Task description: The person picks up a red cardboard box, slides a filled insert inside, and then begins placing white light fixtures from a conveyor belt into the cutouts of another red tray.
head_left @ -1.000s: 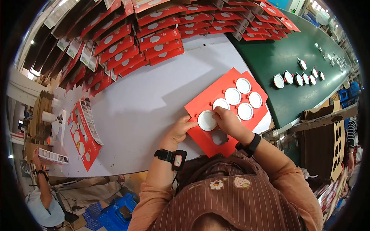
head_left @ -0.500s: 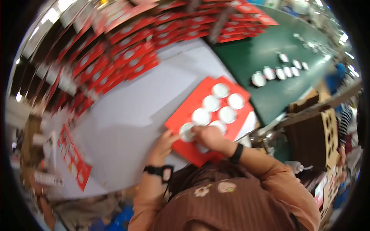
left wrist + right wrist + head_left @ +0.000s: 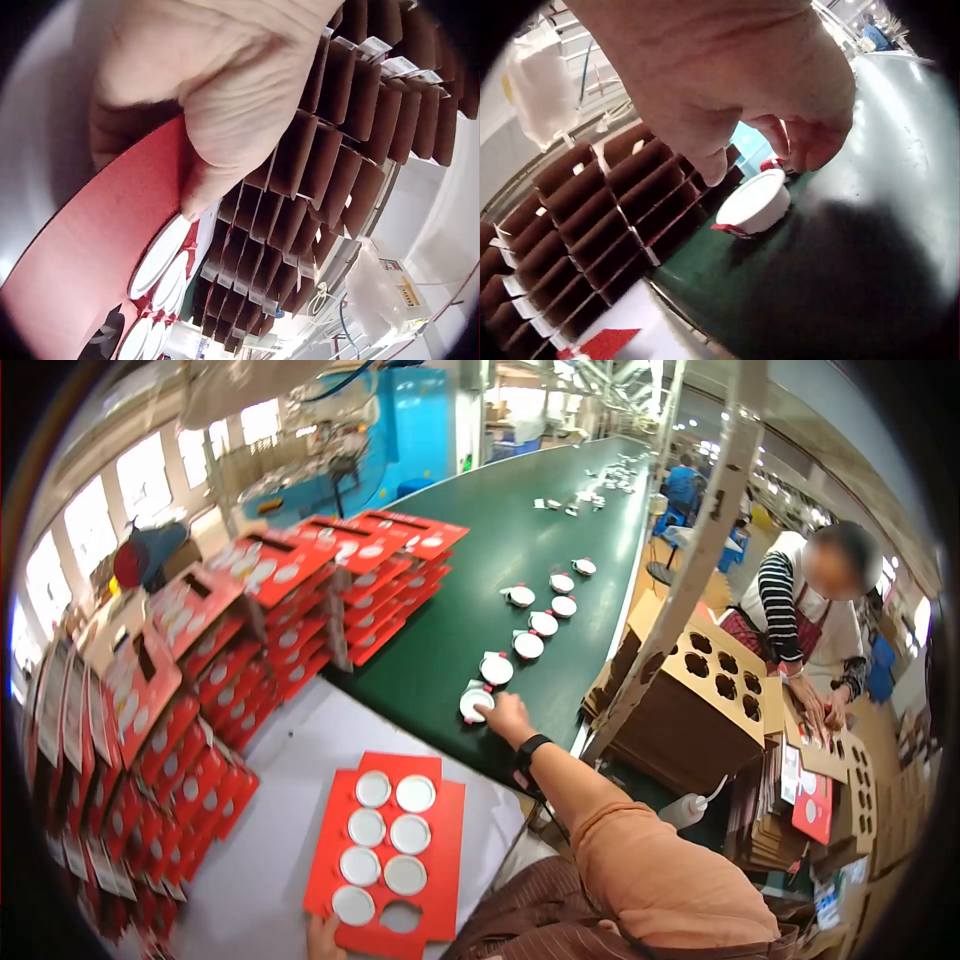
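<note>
My left hand (image 3: pixel 210 90) pinches the edge of a red card sheet (image 3: pixel 445 860), thumb on top and fingers beneath. Several white round lidded pots (image 3: pixel 405 875) sit in the sheet's cut-outs in two columns; one hole (image 3: pixel 400 916) at the near right is bare. My right hand (image 3: pixel 510 718) reaches over the green conveyor belt (image 3: pixel 420 660) to the nearest white pot (image 3: pixel 476 706), which has red tabs at its sides. In the right wrist view, thumb and fingers stand apart above that pot (image 3: pixel 757 202), fingertips close to its rim.
More white pots (image 3: pixel 528 645) trail up the belt. Stacked red printed cards (image 3: pixel 290 580) rise at the left of the white table (image 3: pixel 240 870). Right of the belt are a metal post (image 3: pixel 690 570), brown die-cut cardboard (image 3: pixel 690 710), a white squeeze bottle (image 3: pixel 684 812) and another person (image 3: pixel 800 610) working.
The view has swung right toward the belt. My right hand has left the red sheet's pots and reached out to a pot on the belt. The left hand stays at the sheet's edge.
</note>
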Demonstrator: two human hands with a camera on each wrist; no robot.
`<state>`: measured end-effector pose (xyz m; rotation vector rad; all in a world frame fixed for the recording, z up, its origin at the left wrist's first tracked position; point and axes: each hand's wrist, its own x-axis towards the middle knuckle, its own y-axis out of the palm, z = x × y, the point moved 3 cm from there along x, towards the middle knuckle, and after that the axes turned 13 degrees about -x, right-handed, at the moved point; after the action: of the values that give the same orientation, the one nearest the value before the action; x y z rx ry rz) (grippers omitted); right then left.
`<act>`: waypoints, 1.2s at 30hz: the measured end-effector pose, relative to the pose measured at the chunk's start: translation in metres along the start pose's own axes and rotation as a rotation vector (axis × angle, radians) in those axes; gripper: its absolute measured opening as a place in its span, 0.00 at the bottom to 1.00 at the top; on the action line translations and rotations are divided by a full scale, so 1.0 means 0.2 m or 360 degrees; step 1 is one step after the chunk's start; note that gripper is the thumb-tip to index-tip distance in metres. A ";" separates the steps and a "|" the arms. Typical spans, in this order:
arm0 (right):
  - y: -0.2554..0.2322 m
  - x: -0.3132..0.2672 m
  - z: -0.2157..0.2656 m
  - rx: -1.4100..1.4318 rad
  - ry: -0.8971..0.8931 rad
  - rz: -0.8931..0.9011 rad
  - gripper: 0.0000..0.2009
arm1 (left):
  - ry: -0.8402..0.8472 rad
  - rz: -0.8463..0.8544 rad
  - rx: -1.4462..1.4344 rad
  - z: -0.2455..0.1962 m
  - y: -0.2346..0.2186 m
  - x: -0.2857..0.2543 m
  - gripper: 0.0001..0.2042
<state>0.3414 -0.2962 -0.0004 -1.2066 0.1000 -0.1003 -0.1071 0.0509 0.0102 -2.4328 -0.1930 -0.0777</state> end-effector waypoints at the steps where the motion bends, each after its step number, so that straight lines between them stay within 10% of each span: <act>1: 0.02 0.02 0.01 0.0015 0.0019 0.0040 0.31 | -0.0450 -0.0213 -0.0558 -0.10 0.01 -0.01 0.24; 2: 0.05 0.04 0.02 -0.0014 0.0010 0.0037 0.31 | -0.0847 -0.0199 -0.0631 -0.22 0.00 0.07 0.25; 5: 0.07 0.02 0.05 0.0031 0.0026 -0.0008 0.28 | -0.0773 -0.0211 -0.0575 0.00 0.03 -0.02 0.25; 8: 0.10 0.02 0.06 0.0440 0.0037 0.0078 0.22 | -0.0104 -0.0051 0.0218 0.03 0.03 -0.03 0.22; 10: 0.10 0.00 0.08 0.0609 -0.0090 0.0174 0.23 | -0.1103 -0.0735 -0.1407 -0.17 0.06 0.05 0.20; 12: 0.08 -0.07 0.11 0.0706 -0.0157 0.0203 0.22 | -0.0662 -0.0488 -0.1481 0.11 0.06 0.07 0.22; 14: -0.03 -0.20 0.18 0.0880 -0.0486 0.0103 0.22 | -0.1176 -0.1100 -0.0899 0.44 0.03 -0.01 0.22; 17: -0.18 -0.54 0.31 0.1025 -0.0855 0.0237 0.21 | -0.0701 -0.1091 -0.0475 0.10 0.03 0.10 0.22; 22: -0.34 -1.19 0.41 0.1084 -0.1489 0.0509 0.19 | -0.0052 -0.0471 -0.0996 -0.72 0.20 0.38 0.27; 27: -0.40 -1.42 0.34 0.1010 -0.1901 -0.0101 0.19 | 0.0134 -0.0362 -0.0984 -0.79 0.26 0.40 0.19; 36: -0.69 -1.45 0.27 0.1218 -0.1959 0.0503 0.14 | 0.0146 -0.0178 -0.1190 -0.89 0.26 0.28 0.17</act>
<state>0.0585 -0.2560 0.1540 -0.3204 -0.7632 0.8146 -0.0435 -0.0967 0.1191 -3.1490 -0.2993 -0.3675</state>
